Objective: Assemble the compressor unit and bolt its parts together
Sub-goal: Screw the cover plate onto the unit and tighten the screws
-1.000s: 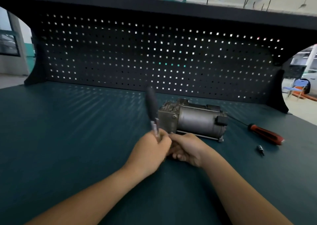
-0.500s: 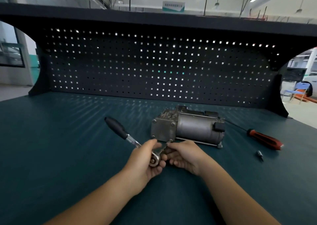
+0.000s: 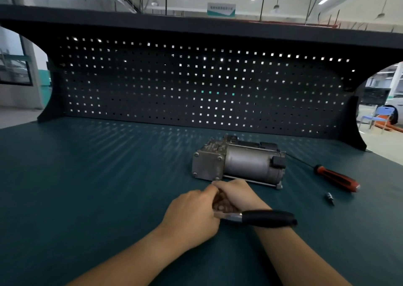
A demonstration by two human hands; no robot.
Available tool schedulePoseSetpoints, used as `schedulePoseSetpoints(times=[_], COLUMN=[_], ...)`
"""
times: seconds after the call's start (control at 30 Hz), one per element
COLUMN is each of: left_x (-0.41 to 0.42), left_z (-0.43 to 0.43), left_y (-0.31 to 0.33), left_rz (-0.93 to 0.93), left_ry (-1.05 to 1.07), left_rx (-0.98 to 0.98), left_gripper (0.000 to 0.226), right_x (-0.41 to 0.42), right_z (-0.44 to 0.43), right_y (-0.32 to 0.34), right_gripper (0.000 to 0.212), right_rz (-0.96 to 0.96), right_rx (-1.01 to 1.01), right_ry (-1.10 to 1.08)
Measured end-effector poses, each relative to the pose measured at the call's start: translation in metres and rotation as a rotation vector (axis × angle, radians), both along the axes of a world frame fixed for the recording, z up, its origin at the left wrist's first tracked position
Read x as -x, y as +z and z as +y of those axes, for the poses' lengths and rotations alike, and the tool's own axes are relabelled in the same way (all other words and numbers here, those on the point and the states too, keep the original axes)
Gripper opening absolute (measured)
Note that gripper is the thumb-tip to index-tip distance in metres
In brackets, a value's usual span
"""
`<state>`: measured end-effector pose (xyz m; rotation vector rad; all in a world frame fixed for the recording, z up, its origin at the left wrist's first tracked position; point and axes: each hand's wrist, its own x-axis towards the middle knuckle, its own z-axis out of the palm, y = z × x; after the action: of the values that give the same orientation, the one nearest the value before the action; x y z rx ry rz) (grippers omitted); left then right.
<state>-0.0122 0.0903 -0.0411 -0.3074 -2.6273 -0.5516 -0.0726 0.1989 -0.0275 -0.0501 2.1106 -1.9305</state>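
Fingers of the left hand (image 3: 192,216) curl round the ratchet (image 3: 268,218) head just in front of the compressor (image 3: 244,163), handle crossing the right wrist, while the right hand (image 3: 237,195) beside it is curled, its hold hidden.

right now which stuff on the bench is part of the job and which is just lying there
In use: compressor unit; ratchet, its head held in the left hand; right hand pressed against it, its hold hidden.
Lying about: red-handled screwdriver; small bit near it, both untouched.
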Motion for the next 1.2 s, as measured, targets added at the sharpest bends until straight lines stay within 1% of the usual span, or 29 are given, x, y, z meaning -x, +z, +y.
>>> schedulePoseSetpoints(times=[0.03, 0.1, 0.17, 0.2, 0.23, 0.3, 0.37, 0.5, 0.53, 0.57, 0.6, 0.63, 0.67, 0.7, 0.77, 0.8, 0.83, 0.87, 0.9, 0.93, 0.97, 1.0, 1.07, 1.13, 1.2], left_x=[0.002, 0.005, 0.006, 0.004, 0.003, 0.000, -0.003, -0.006, -0.006, -0.006, -0.006, -0.005, -0.004, -0.004, -0.004, -0.005, -0.007, -0.008, -0.007, -0.005, -0.003, -0.002, 0.001, 0.003, 0.002], left_z=[-0.001, 0.000, 0.002, 0.002, 0.002, 0.001, 0.003, -0.001, -0.003, -0.004, -0.004, -0.004, -0.005, -0.006, -0.007, -0.006, -0.005, -0.005, -0.005, -0.006, -0.008, -0.010, -0.010, -0.008, -0.003], left_y=[0.000, 0.005, 0.011, 0.014, 0.017, 0.021, 0.022, 0.021, 0.021, 0.021, 0.022, 0.022, 0.021, 0.019, 0.012, 0.010, 0.010, 0.009, 0.006, 0.005, 0.003, 0.003, 0.005, 0.007, 0.011], left_rz=[-0.031, -0.202, -0.407, -0.489, -0.551, -0.624, -0.647, -0.712, -0.725, -0.731, -0.728, -0.705, -0.654, -0.575, -0.359, -0.244, -0.157, -0.091, -0.048, -0.028, -0.022, -0.038, -0.134, -0.269, -0.410], left_ry=[-0.005, -0.030, -0.036, -0.031, -0.026, -0.029, -0.034, -0.049, -0.065, -0.075, -0.072, -0.051, -0.015, 0.009, 0.021, 0.040, 0.056, 0.070, 0.077, 0.088, 0.088, 0.082, 0.035, -0.020, -0.056], left_rx=[-0.158, -0.582, -1.004, -1.180, -1.303, -1.413, -1.518, -1.853, -1.904, -1.913, -1.861, -1.746, -1.566, -1.307, -0.633, -0.286, 0.012, 0.222, 0.335, 0.362, 0.304, 0.193, -0.093, -0.397, -0.648], left_gripper=[0.023, 0.015, 0.021, 0.023, 0.024, 0.030, 0.036, 0.044, 0.043, 0.041, 0.038, 0.032, 0.028, 0.028, 0.026, 0.019, 0.013, 0.019, 0.026, 0.028, 0.026, 0.022, 0.016, 0.023, 0.031], right_x=[0.000, -0.001, -0.003, -0.005, -0.005, -0.004, -0.003, -0.002, -0.001, -0.001, -0.001, -0.002, -0.002, -0.002, -0.001, -0.001, 0.000, 0.000, 0.000, 0.000, 0.001, 0.000, 0.000, -0.001, -0.002], right_z=[0.000, 0.001, 0.002, 0.002, 0.001, -0.001, -0.003, -0.005, -0.006, -0.007, -0.008, -0.008, -0.009, -0.008, -0.009, -0.009, -0.009, -0.009, -0.009, -0.009, -0.009, -0.009, -0.009, -0.008, -0.008], right_y=[-0.001, -0.001, 0.001, 0.002, 0.002, 0.002, 0.001, 0.002, 0.002, 0.003, 0.003, 0.004, 0.004, 0.003, 0.002, 0.001, 0.001, 0.000, -0.001, -0.002, -0.002, -0.003, -0.004, -0.003, -0.002], right_gripper=[0.024, 0.022, 0.029, 0.030, 0.030, 0.029, 0.029, 0.026, 0.025, 0.025, 0.024, 0.025, 0.026, 0.027, 0.027, 0.027, 0.028, 0.030, 0.031, 0.032, 0.031, 0.031, 0.034, 0.039, 0.039], right_rz=[0.011, 0.001, 0.007, 0.012, 0.018, 0.042, 0.067, 0.056, 0.050, 0.044, 0.038, 0.032, 0.027, 0.026, 0.039, 0.050, 0.062, 0.067, 0.069, 0.071, 0.077, 0.085, 0.096, 0.098, 0.080], right_rx=[-0.013, 0.017, 0.003, -0.007, -0.021, -0.069, -0.102, -0.132, -0.140, -0.144, -0.150, -0.154, -0.161, -0.168, -0.193, -0.204, -0.209, -0.206, -0.196, -0.184, -0.171, -0.159, -0.147, -0.198, -0.252], right_ry=[0.010, 0.045, 0.107, 0.121, 0.118, 0.081, 0.049, 0.025, 0.023, 0.026, 0.033, 0.046, 0.056, 0.063, 0.059, 0.052, 0.042, 0.029, 0.014, 0.000, -0.010, -0.016, -0.012, 0.001, 0.005])
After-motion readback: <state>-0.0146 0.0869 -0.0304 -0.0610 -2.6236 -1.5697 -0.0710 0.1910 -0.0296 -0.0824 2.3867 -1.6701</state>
